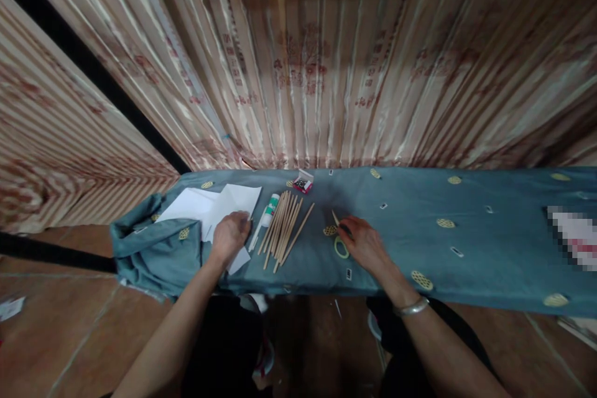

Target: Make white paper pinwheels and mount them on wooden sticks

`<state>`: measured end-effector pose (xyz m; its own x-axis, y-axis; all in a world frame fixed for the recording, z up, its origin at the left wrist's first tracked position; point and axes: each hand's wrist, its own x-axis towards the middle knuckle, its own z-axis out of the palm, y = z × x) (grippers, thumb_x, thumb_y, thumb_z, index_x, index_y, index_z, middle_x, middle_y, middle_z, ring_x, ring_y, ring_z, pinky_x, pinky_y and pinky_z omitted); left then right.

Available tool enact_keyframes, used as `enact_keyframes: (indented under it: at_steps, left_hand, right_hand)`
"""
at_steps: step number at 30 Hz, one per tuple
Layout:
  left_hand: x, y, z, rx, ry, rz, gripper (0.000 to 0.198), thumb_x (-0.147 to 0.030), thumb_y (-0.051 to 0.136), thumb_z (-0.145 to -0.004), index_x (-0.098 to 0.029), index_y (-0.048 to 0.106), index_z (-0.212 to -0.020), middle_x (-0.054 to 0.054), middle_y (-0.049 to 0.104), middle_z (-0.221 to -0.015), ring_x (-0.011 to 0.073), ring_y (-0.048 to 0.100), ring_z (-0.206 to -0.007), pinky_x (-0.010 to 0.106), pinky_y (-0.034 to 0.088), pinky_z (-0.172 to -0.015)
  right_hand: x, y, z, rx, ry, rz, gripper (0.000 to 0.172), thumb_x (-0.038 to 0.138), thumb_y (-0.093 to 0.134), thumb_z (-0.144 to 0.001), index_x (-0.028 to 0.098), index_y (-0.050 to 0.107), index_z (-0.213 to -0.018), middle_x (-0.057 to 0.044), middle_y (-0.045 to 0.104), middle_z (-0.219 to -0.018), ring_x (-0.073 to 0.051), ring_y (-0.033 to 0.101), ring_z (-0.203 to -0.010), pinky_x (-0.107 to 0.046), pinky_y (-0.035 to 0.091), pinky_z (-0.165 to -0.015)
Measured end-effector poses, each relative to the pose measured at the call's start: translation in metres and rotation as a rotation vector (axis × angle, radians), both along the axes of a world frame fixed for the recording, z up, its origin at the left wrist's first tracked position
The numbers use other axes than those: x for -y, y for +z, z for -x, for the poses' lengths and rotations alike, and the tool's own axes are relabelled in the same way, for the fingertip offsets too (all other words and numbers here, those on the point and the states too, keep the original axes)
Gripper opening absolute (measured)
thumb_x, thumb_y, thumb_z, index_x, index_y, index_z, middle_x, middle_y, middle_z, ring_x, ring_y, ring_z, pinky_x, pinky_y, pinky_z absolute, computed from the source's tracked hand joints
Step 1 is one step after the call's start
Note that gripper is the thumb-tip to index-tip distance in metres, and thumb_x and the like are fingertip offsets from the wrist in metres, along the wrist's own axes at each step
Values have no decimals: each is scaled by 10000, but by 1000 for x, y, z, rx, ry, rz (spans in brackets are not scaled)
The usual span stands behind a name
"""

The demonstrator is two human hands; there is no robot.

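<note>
My left hand (230, 236) rests on white paper sheets (212, 205) on the blue cloth, its fingers curled down onto the paper. A glue tube (267, 216) lies just right of it, beside a bundle of thin wooden sticks (283, 227). My right hand (365, 244) lies right of the sticks with its fingers pinched on a short wooden stick (335, 217) and what seems a dark tool. A pale ring (340, 247) lies under its thumb side.
A long table covered in blue patterned cloth (466, 242) runs left to right. A small open box (303, 181) sits at the far edge. Striped curtains (308, 56) hang right behind. A blurred item (576, 235) lies at the right. Tiled floor below.
</note>
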<state>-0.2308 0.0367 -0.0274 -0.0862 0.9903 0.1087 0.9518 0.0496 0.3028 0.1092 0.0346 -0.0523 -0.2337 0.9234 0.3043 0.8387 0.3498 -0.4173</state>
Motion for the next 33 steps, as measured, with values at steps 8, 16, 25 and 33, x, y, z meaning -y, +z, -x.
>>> enact_keyframes:
  at_steps: [8, 16, 25, 33]
  left_hand:
    - [-4, 5, 7, 31, 133, 12, 278, -287, 501, -847, -181, 743, -932, 88, 761, -1028, 255, 716, -928, 297, 519, -827]
    - [-9, 25, 21, 63, 256, -67, 249, -318, 552, -814, -177, 751, -864, 91, 774, -933, 279, 717, -906, 307, 521, -782]
    - [2, 56, -14, 207, 7, -553, 183, -306, 594, -825, -173, 718, -840, 58, 759, -918, 222, 702, -894, 323, 533, -861]
    - [14, 6, -124, 97, -627, -514, 157, -133, 537, -901, -170, 688, -876, 59, 733, -890, 188, 679, -847, 328, 565, -818]
  right_hand:
    - [1, 14, 26, 121, -10, 145, 183, 171, 479, -913, 145, 637, -1001, -161, 675, -1038, -268, 640, -995, -374, 491, -868]
    - [-12, 14, 72, -12, 202, 161, 190, 188, 496, -928, 189, 630, -1062, -78, 674, -1115, -178, 639, -1045, -276, 469, -927]
    - [-18, 10, 64, -280, 111, 59, 262, 180, 530, -869, 153, 660, -1095, -147, 655, -1225, -259, 596, -1185, -406, 441, -1040]
    - [-27, -3, -10, -749, -223, 146, 302, 364, 579, -807, 180, 725, -997, -79, 759, -917, -221, 699, -790, -364, 563, -747]
